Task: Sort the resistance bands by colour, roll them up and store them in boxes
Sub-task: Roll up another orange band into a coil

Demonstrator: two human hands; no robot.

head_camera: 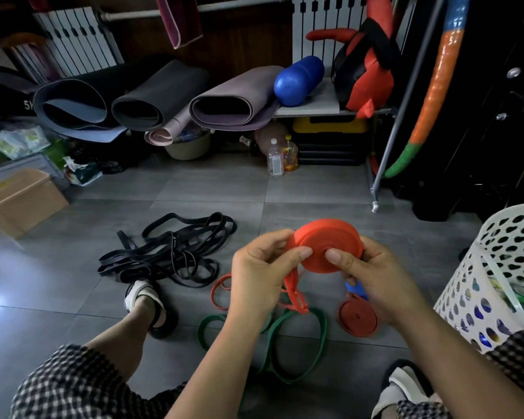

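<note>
Both hands hold a red resistance band wound into a flat roll (330,240) above the floor. My right hand (372,276) grips the roll with its thumb on the centre. My left hand (260,273) pinches the roll's left edge, and the band's loose red tail (295,294) hangs beneath it. On the floor lie a finished red roll (357,317), loose green bands (297,343), a loose red band (220,290), a bit of blue band (356,290) and a tangle of black bands (170,252).
A cardboard box (22,201) sits at the left, a white perforated basket (496,279) at the right. My sandalled feet (147,300) rest on the grey tiles. Rolled mats (152,101), bottles (282,155) and a metal rack leg (375,192) stand behind.
</note>
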